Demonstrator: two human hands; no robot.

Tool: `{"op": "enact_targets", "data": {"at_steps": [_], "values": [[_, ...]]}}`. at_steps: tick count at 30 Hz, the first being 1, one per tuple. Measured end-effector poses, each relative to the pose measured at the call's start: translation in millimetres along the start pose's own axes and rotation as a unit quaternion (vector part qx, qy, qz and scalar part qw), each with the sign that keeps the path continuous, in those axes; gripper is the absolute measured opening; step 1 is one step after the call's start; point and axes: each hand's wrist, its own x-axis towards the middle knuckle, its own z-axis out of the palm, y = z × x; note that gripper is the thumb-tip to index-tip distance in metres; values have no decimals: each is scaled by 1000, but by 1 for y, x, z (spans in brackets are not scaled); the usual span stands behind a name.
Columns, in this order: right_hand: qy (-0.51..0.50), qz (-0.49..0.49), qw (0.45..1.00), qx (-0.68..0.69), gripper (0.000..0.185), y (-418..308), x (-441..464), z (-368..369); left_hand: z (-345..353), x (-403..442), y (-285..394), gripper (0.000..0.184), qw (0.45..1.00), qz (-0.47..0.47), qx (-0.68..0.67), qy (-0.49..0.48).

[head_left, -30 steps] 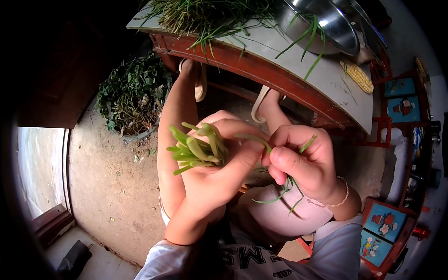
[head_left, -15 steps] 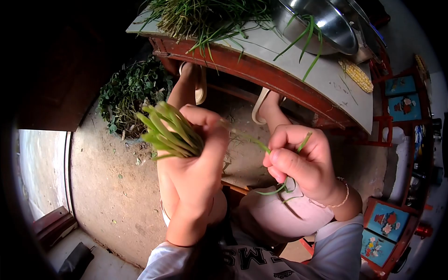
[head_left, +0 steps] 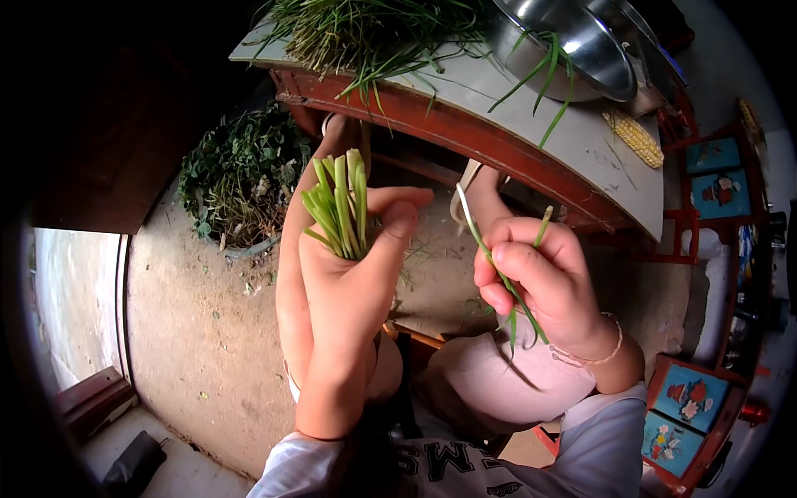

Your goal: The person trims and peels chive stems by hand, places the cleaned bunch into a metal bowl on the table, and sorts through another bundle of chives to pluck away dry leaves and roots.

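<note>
Your left hand [head_left: 353,290] is curling its lower fingers around a bunch of green stalks [head_left: 339,203], while its thumb and index finger are reaching out to the right, unbent. The cut-looking ends are now pointing almost straight up in front of your shin; half a second ago the bunch was leaning left, blurred and nearer the leafy plants [head_left: 241,166] on the floor. Your right hand [head_left: 548,286] is keeping nearly the same place and is pinching a white-tipped stalk [head_left: 473,217] between thumb and bent fingers. That stalk's pale end is now standing free and sharp up to the left, where before it was showing only as a smear between your hands; its green length is trailing below your fingers toward your thigh. A second, shorter stalk [head_left: 544,226] is still sticking up past your index finger. Your two hands were meeting a second ago, and now they are staying clearly apart with bare floor [head_left: 432,278] between them. Beyond them, the heap of long greens [head_left: 357,37], the steel basin [head_left: 531,62] and the corn cob [head_left: 633,139] are lying unchanged on the table [head_left: 602,162].
</note>
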Motion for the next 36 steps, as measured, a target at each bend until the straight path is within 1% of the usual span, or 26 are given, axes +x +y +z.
{"op": "enact_targets", "data": {"at_steps": [3, 4, 5, 6, 7, 8, 9, 11, 15, 17, 18, 20, 21, 23, 24, 25, 26, 27, 28, 29, 31, 32, 33, 35, 36], "values": [[-5, -17, 1000, -3, 16, 4, 2, 0, -3, -5, 2, 17, 997, -51, -40, -49], [-11, -23, 1000, -9, 15, 5, 3, 0, -5, -5, 3, 21, 982, -97, -110, -123], [-11, -23, 1000, -9, 15, 5, 4, 1, -6, -5, 4, 25, 954, -141, -178, -196], [-6, -34, 999, -30, 13, 6, 4, 3, 0, -8, 7, 25, 954, -142, -178, -196], [-1, -46, 998, -52, 12, 7, 4, 4, 12, -15, 13, 28, 958, -109, -205, -170], [-26, -51, 995, -78, 13, 8, 4, 0, 16, -16, 15, 29, 958, -94, -219, -157], [-25, -50, 995, -78, 13, 5, 4, 3, 19, -17, 17, 31, 959, -78, -232, -144], [-13, -34, 999, 11, 15, -3, 6, 12, 21, -15, 17, 29, 965, -89, -203, -143], [-11, -45, 999, 23, 16, 1, 8, 10, 20, -12, 11, 27, 964, -120, -190, -144], [-4, -73, 996, -51, 17, 3, 9, 9, 17, -10, 7, 28, 960, -109, -183, -181], [-3, -73, 996, -49, 17, 5, 9, 7, 16, -10, 6, 28, 959, -105, -180, -193], [-22, -29, 992, -122, 20, 7, 11, 3, 15, -9, 3, 31, 966, -113, -188, -138], [-22, -29, 992, -121, 20, 8, 11, 2, 14, -8, 0, 32, 968, -115, -190, -120], [-50, 61, 993, -92, 23, 9, 11, -1, 3, 3, -12, 31, 942, -76, -325, -31], [-57, 88, 989, -104, 25, 2, 12, -1, -5, 5, -11, 28, 906, -86, -406, -82], [-57, 88, 989, -102, 25, 1, 12, -3, -8, 6, -7, 27, 876, -97, -465, -82], [-62, 101, 989, -90, 25, 0, 13, -5, -12, 8, -7, 26, 860, -85, -498, -75], [-67, 114, 988, -79, 26, 0, 13, -7, -15, 9, -7, 26, 842, -73, -530, -69], [-58, 122, 989, -62, 27, -2, 12, -7, -13, 8, 0, 25, 838, -86, -538, -5], [-57, 123, 989, -59, 27, -1, 12, -8, -17, 9, -3, 25, 839, -89, -536, -5], [-32, 113, 989, -92, 28, 1, 11, -9, -24, 13, -5, 23, 791, -36, -608, -59], [-35, 102, 990, -94, 27, 2, 11, -10, -25, 11, -1, 21, 775, -72, -628, -3], [-34, 103, 990, -93, 27, 2, 11, -11, -27, 11, -2, 21, 775, -73, -628, -3], [-31, 114, 982, -151, 26, 0, 11, -11, -31, 13, -4, 20, 740, -71, -667, -46], [-30, 118, 978, -170, 26, -1, 11, -11, -29, 12, -1, 20, 737, -76, -672, -15]]}}
